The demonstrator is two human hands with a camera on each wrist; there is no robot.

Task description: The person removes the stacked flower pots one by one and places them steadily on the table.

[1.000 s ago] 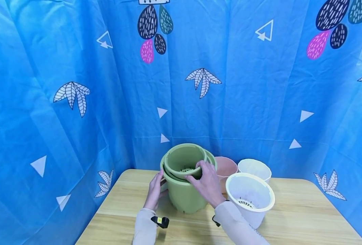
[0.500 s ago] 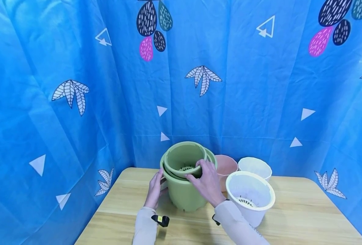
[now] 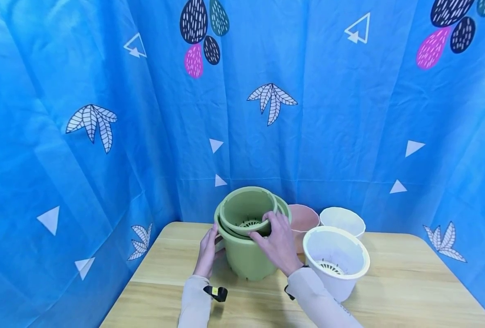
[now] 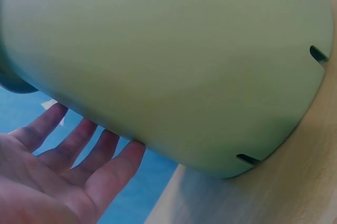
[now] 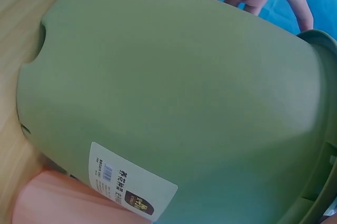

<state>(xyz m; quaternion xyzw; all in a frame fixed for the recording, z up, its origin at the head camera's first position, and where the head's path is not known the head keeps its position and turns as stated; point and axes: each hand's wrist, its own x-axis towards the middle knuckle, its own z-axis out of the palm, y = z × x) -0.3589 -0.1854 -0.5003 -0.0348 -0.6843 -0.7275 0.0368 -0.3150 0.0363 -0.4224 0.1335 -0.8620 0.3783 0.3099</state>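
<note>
A large green flowerpot [image 3: 248,259] stands on the table, with a white label [image 5: 131,182] on its side in the right wrist view. A smaller green flowerpot [image 3: 248,207] sits tilted within its mouth, slotted base visible inside. My right hand [image 3: 281,243] pinches the smaller pot's near right rim between thumb and fingers. On the left, my left hand [image 3: 206,253] rests against the large pot, thumb at its rim. The left wrist view shows spread, slightly bent fingers [image 4: 113,166] touching the outer wall. How deep the smaller pot reaches is hidden.
Close to the right forearm stands a white flowerpot [image 3: 336,284]. Behind it are a pink pot [image 3: 303,218] and another whitish pot [image 3: 342,221]. Blue printed cloth [image 3: 267,155] hangs behind the wooden table [image 3: 410,273].
The view has tilted slightly downward, so everything appears a little higher on the cloth side. Both hands and the pots keep their positions.
</note>
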